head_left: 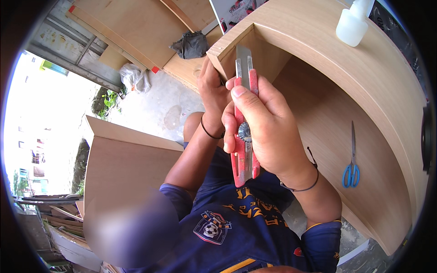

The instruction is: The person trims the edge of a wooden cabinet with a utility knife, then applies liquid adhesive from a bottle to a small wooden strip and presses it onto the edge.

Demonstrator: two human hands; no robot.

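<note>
My right hand [273, 123] is wrapped around a red snap-off utility knife [241, 157], with the thumb lying along its body. The knife's metal blade [244, 54] points away from me, in front of the corner of a curved wooden furniture piece [314, 41]. Behind the knife, my left hand [213, 88] grips that corner, its fingers against the outer side of the end panel [223, 48]. The right hand and the knife hide part of the left hand's thumb side.
Blue-handled scissors [351, 170] lie inside the curved piece, to the right. A white plastic bottle [352, 28] stands on its upper surface. A black plastic bag [190, 44] sits on boards at the back. Another wooden panel [132, 159] stands at my left.
</note>
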